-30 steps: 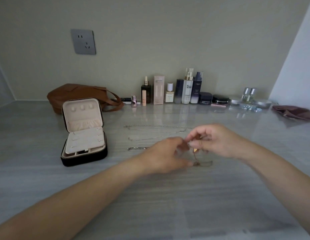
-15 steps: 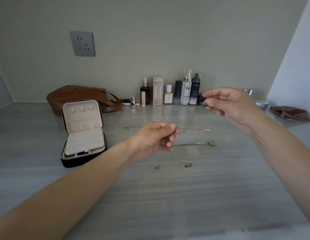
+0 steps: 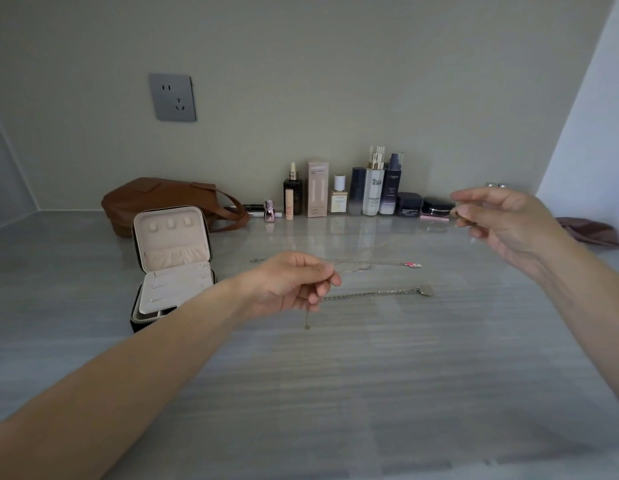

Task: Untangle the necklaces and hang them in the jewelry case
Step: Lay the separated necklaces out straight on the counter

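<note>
Fingertips (image 3: 327, 276) of the left hand (image 3: 290, 285) are pinching a fine chain (image 3: 306, 318), thumb pressing against forefinger while the other fingers are curling loosely underneath. A short tail of that chain is dangling straight down from the pinch, its tip hanging just above the grey table (image 3: 335, 393). The stretch running off to the right is too thin to trace.

Just beyond the left hand, a heavier necklace with a round pendant (image 3: 377, 294) is lying flat on the table, pendant end pointing right. Behind it, a second necklace with a pink charm (image 3: 370, 262) is stretching across the surface, partly passing behind the left knuckles.

To the left, the jewelry case (image 3: 173, 271) is sitting open, its lid standing upright and showing a pale lining; no chain is hanging inside it.

Farther back and higher, the right hand (image 3: 502, 223) is hovering in the air, thumb and forefinger narrowing onto a small glint of the chain's other end, remaining fingers spreading slackly.

Along the wall, cosmetic bottles (image 3: 373, 188) are standing in a row, a brown bag (image 3: 162, 197) is slumping behind the case, a mauve pouch (image 3: 592, 233) is lying at the far right, and a wall socket (image 3: 172, 97) is showing above.
</note>
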The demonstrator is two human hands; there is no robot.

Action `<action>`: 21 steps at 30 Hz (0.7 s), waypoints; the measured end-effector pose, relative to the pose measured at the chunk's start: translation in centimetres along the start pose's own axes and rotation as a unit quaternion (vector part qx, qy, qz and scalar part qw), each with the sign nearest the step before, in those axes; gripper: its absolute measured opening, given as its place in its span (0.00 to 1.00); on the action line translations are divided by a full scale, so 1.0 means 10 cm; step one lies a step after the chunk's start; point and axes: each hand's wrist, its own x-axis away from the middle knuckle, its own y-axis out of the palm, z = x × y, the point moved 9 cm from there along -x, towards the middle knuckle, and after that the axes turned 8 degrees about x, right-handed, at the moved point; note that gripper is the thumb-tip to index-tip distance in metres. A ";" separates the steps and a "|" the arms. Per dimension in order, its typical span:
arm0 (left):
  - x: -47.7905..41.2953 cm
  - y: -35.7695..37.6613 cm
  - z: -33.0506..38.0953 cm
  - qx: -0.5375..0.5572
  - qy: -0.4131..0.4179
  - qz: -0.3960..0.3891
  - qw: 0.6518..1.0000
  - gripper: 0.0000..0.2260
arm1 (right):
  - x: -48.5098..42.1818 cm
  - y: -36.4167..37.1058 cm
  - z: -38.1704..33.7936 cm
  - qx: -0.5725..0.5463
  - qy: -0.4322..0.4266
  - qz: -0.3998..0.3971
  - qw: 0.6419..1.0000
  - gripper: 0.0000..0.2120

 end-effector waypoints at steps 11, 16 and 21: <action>0.19 -0.42 0.08 -0.045 -0.045 0.080 0.995 0.10 | 0.13 0.26 0.09 0.193 0.019 -0.131 0.972 0.09; 0.24 -0.52 -0.01 -0.091 -0.067 0.095 0.989 0.10 | 0.19 0.44 0.23 0.327 0.013 -0.155 0.932 0.08; 0.27 -0.57 -0.09 -0.120 -0.091 0.100 0.984 0.09 | 0.23 0.51 0.33 0.335 0.014 -0.180 0.925 0.08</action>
